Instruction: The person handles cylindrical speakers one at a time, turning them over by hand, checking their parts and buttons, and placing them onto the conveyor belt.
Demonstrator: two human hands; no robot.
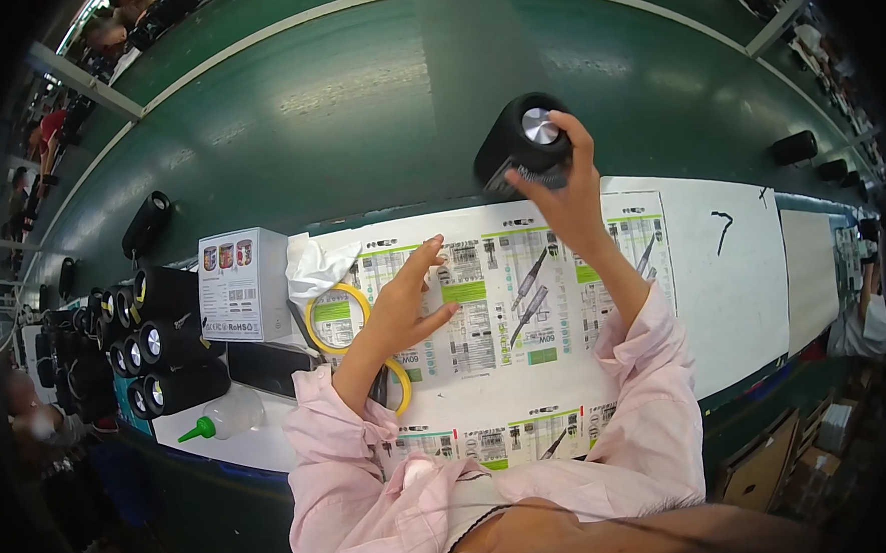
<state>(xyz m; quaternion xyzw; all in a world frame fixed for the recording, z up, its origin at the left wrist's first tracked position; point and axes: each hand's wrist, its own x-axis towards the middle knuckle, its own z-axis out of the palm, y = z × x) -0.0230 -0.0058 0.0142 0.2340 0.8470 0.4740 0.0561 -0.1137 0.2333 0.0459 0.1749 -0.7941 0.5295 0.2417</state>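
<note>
Pink shirt right up by my lens. My left hand, fingers spread and empty, hovers over printed sheets beside yellow tape; my right hand grips a black cylinder at its silver end, over the green table.
</note>
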